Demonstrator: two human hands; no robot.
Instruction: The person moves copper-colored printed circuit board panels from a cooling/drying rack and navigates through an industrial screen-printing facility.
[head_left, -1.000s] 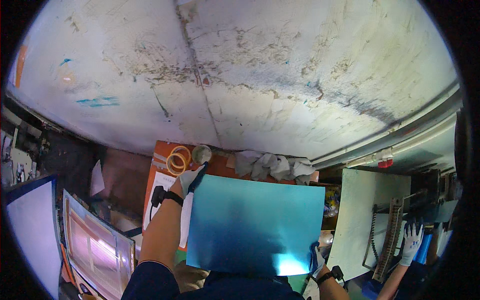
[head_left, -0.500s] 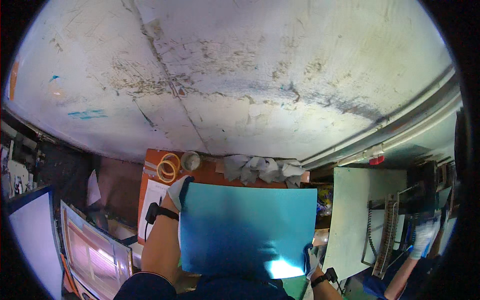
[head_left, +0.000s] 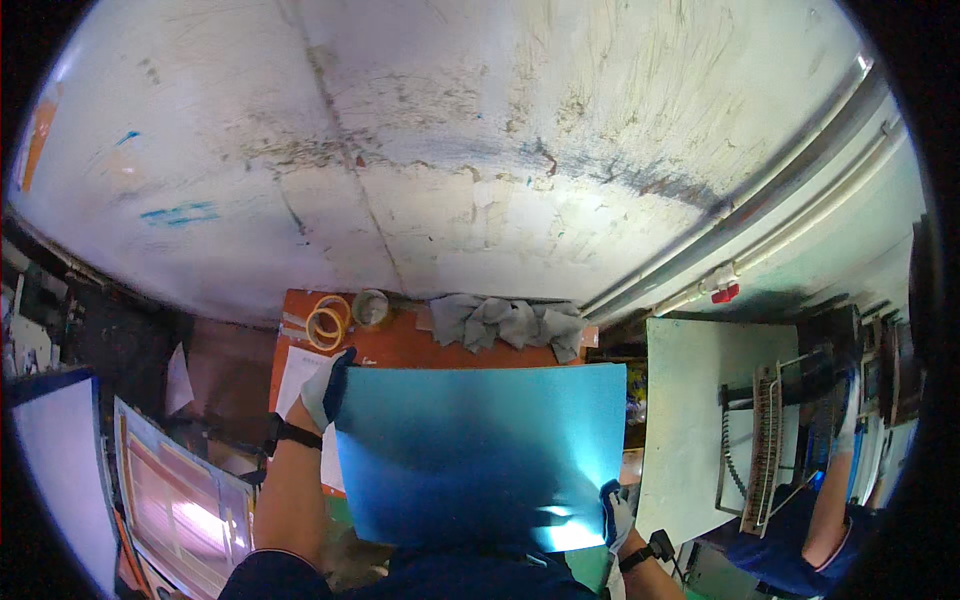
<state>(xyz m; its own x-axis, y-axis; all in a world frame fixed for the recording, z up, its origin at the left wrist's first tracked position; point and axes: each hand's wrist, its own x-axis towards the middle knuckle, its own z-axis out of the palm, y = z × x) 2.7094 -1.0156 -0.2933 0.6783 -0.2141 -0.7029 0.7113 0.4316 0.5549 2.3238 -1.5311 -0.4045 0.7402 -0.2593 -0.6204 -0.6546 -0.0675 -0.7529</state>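
A shiny blue sheet (head_left: 480, 440) spans the space in front of me, held up between both hands, with a bright glare at its lower right. My left hand (head_left: 326, 388), in a white and dark blue glove, grips the sheet's upper left edge. At the lower right edge, my right hand (head_left: 618, 515), gloved alike, is closed on the same sheet. Both wrists wear black bands. Behind the sheet lies an orange-brown table (head_left: 400, 345), mostly covered by it in this view. A paper (head_left: 298, 378) on that table is partly behind my left hand.
Yellow tape rolls (head_left: 327, 322), a round container (head_left: 371, 308) and crumpled grey rags (head_left: 510, 325) line the table's back, against a stained wall. To the right stand a pale panel (head_left: 685, 420) and a wire rack (head_left: 762, 450), with another person's arm (head_left: 830, 500) beside it. Framed screens (head_left: 180, 500) lean at left.
The sheet and both my hands have shifted slightly left in view, the left hand more so. The other person's arm has risen at the right. My grip stays the same.
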